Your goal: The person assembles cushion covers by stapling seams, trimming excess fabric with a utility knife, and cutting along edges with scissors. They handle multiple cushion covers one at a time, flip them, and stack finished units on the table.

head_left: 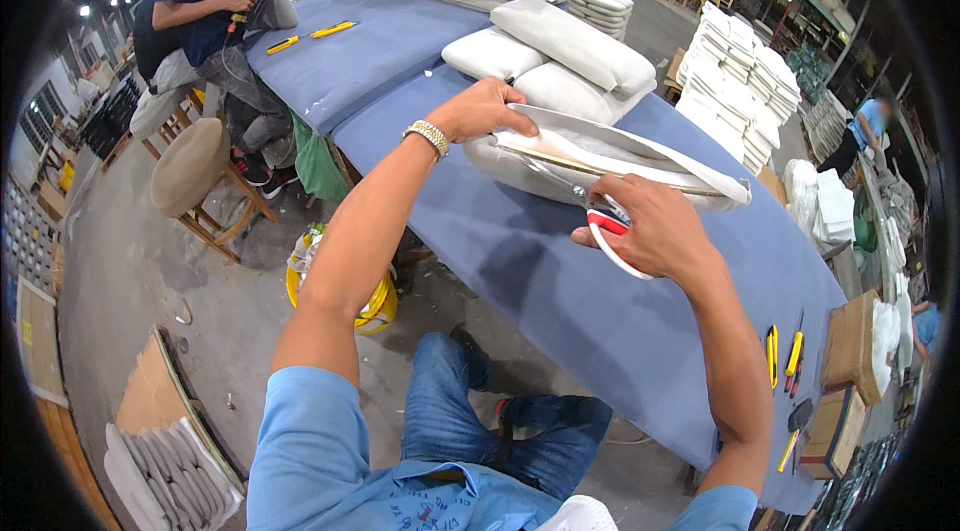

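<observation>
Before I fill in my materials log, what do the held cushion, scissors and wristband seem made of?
Cushion: probably matte grey fabric, given its soft folded edge.
Scissors: likely metal, shiny at the pivot; smooth red-and-white handles, perhaps plastic.
Wristband: apparently polished metal, given its gleaming links.

The left arm reaches forward and inward, the left hand closed in a pinch, while the bent right arm angles in from the lower right, the right hand curled in a grip
</observation>
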`<state>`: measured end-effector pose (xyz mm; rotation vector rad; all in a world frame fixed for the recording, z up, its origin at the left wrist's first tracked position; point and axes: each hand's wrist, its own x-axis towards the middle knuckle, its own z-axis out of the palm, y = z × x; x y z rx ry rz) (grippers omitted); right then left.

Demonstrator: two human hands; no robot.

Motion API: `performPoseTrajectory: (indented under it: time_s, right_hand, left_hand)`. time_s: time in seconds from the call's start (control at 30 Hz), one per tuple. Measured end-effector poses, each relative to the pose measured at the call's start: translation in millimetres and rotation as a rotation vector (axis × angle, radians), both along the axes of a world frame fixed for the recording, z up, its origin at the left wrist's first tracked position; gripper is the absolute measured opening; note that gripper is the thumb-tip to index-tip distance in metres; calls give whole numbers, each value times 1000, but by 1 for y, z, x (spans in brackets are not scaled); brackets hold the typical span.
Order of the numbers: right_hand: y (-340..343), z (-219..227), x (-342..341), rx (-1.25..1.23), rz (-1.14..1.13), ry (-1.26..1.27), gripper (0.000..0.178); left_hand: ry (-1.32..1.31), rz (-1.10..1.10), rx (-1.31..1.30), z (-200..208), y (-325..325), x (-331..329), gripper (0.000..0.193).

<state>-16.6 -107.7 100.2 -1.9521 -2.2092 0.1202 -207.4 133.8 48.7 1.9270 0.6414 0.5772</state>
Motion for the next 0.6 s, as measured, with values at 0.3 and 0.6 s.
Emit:
performPoseTrajectory:
  time_s: [0.3,0.6]
  right_hand:
    - [28,-4,-7,-62,3,-73,61]
    - [37,6,-22,-86,-8,-96,61]
  left_hand:
    - [-34,-17,-50,-13,11,-1,19]
    - [14,-22,-11,-11,8,-1,16]
